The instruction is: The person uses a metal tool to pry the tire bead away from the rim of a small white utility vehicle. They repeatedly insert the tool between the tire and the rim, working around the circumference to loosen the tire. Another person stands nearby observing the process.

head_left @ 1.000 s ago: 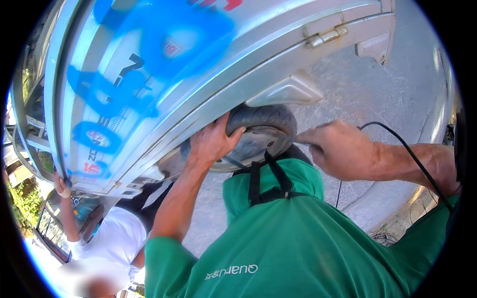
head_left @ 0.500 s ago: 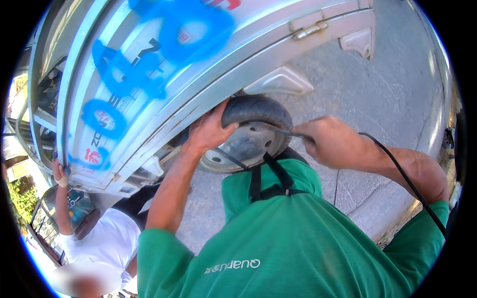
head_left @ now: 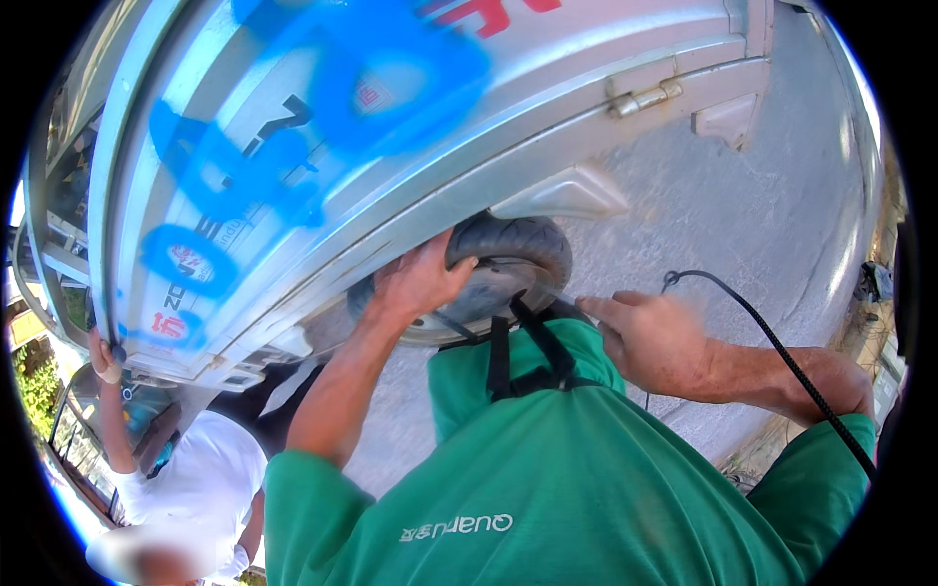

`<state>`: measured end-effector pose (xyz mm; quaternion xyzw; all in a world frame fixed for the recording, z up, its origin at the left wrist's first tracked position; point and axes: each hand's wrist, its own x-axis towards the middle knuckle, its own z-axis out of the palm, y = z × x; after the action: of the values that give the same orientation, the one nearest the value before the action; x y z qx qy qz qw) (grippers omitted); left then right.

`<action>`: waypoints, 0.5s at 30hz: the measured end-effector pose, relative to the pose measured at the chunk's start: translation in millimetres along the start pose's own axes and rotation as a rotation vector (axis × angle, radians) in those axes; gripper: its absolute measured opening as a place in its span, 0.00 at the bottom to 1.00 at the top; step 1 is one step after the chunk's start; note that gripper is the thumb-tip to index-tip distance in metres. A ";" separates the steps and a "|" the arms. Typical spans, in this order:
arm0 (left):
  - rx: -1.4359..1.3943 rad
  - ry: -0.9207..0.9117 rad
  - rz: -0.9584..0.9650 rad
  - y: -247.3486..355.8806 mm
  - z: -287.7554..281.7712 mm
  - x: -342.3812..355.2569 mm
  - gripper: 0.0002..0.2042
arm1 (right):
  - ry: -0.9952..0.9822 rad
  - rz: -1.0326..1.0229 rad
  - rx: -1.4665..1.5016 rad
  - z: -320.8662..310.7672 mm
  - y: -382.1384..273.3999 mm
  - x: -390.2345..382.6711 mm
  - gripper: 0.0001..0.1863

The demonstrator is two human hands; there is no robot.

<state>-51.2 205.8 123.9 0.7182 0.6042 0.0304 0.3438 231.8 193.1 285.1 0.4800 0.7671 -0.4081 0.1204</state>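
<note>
"Head view: where's the grey metal wheel (head_left: 481,293) with its black rubber tyre (head_left: 523,239)?"
"Near the centre, below the blue-painted silver metal vehicle panel (head_left: 547,107) at eleven o'clock."
"Each grip?"
"The person's right hand (head_left: 660,342), at four from it, clenches a slim grey metal tool (head_left: 555,292); the left hand (head_left: 422,281), at nine, lies against the tyre, but whether it grasps can't be told."
"Which step?"
"Apparently levering at the tyre's edge; the next move probably calls for a braced wheel."
"Obstacles?"
"The overhanging panel, and black straps (head_left: 500,356) around six. A white-shirted co-worker (head_left: 200,469) is at eight."
</note>
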 end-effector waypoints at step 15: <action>-0.039 0.146 -0.101 -9.2 -1.5 2.2 0.33 | 0.161 -0.091 -0.046 22.2 -14.6 -6.4 0.16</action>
<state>-59.1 208.7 119.3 0.6758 0.6624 0.0770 0.3141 218.3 169.6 282.1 0.4732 0.8044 -0.3556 0.0506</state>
